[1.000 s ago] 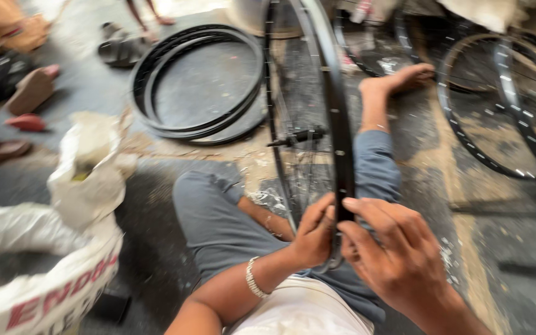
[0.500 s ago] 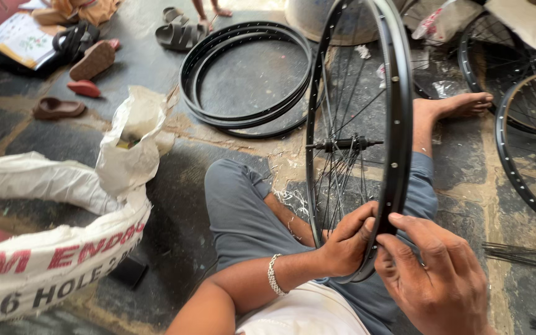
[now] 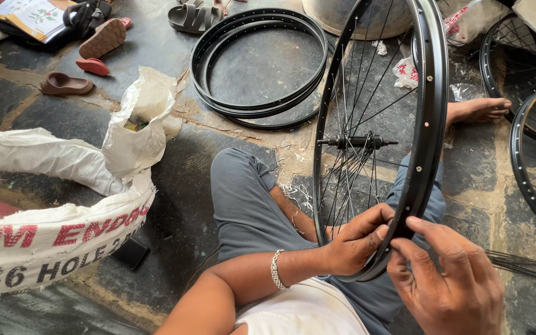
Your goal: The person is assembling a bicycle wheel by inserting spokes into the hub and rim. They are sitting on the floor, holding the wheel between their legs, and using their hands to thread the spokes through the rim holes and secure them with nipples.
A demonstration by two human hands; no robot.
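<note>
A black spoked bicycle wheel rim [image 3: 430, 118] stands upright between my legs, its hub [image 3: 358, 142] at mid height. My left hand [image 3: 355, 242], with a metal bracelet on the wrist, pinches the inner side of the rim at its bottom, among the spokes. My right hand [image 3: 451, 282] holds the outer edge of the rim at the same spot, fingers curled on it. I sit on the floor in grey trousers, my bare foot [image 3: 476, 110] stretched out behind the wheel.
Stacked bare black rims [image 3: 218, 99] lie on the stone floor ahead. A large white printed sack [image 3: 44, 229] and a small open white bag [image 3: 138, 124] sit at left. More spoked wheels [image 3: 531, 155] lie at right, loose spokes [image 3: 522, 263] beside them. Sandals [image 3: 63, 84] lie far left.
The view has shifted, so the wheel and floor now sit further right and lower. Both hands stay at the bottom of the rim, fingers shifting slightly.
</note>
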